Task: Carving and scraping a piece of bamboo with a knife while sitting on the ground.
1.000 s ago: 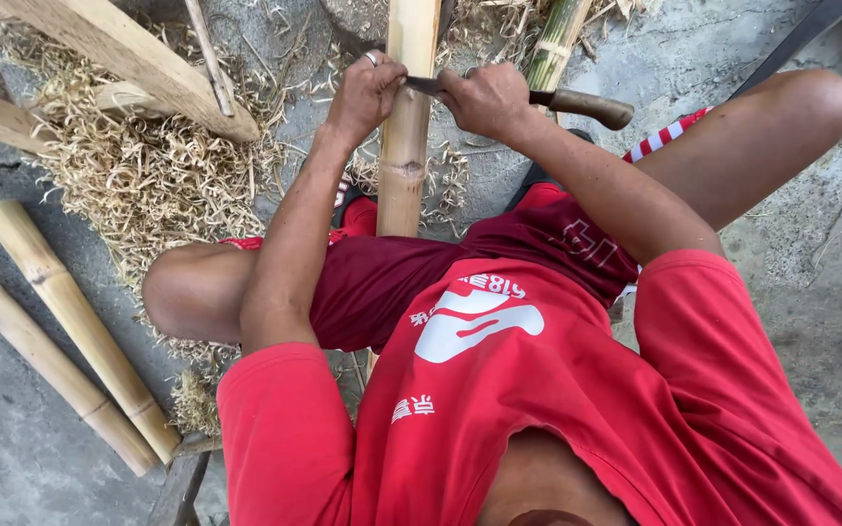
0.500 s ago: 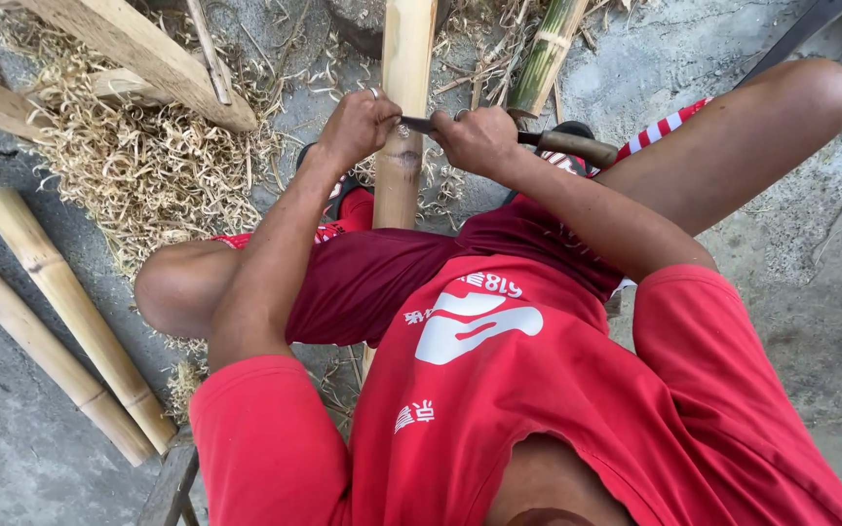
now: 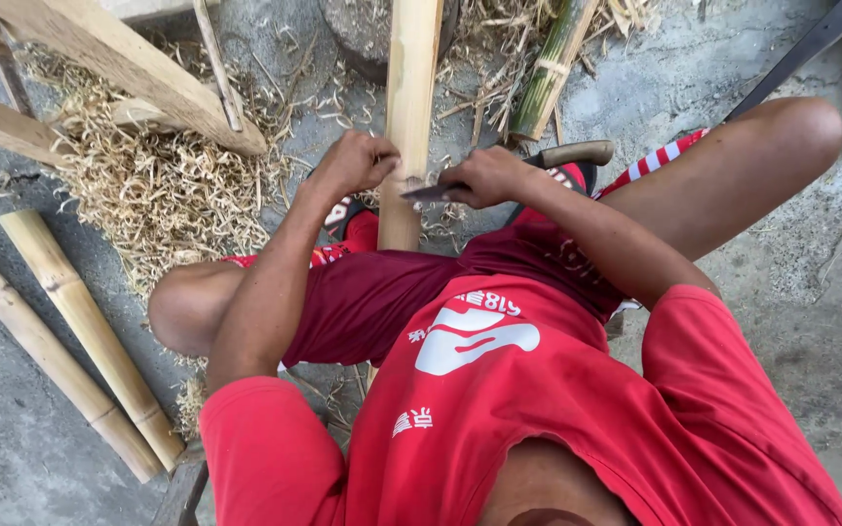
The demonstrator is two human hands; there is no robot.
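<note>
Grey concrete floor [image 3: 801, 292] is carrying everything here, and the person is sitting low on it with knees spread, looking down over a red shirt. Largest of the worked things is the pale bamboo pole [image 3: 411, 88], which is running straight away from the body between the legs, its near end passing down toward the lap and its far end leaving the top of the view. It looks stiff and hard, fairly light for its length, smooth-skinned and so likely slippery along the round; I judge the sound places to grip are just beside the blade, where the pole can be pinned against twisting. The left hand [image 3: 353, 166] is curling against the pole's left edge, fingers [image 3: 374, 156] closed, though whether they are pinching the blade tip or the pole itself I cannot tell. The right hand [image 3: 484, 177] is closing firmly around a knife [image 3: 440, 192], whose dark blade is lying crosswise on the pole just beside the fingers [image 3: 460, 191], with the wooden handle [image 3: 577, 153] sticking out to the right past the fist. Two more cut bamboo lengths [image 3: 70, 321] are lying side by side well apart at the left, a green stalk [image 3: 553, 73] is lying beyond the hands, and pale shavings [image 3: 163, 190] are heaping near the left knee.
</note>
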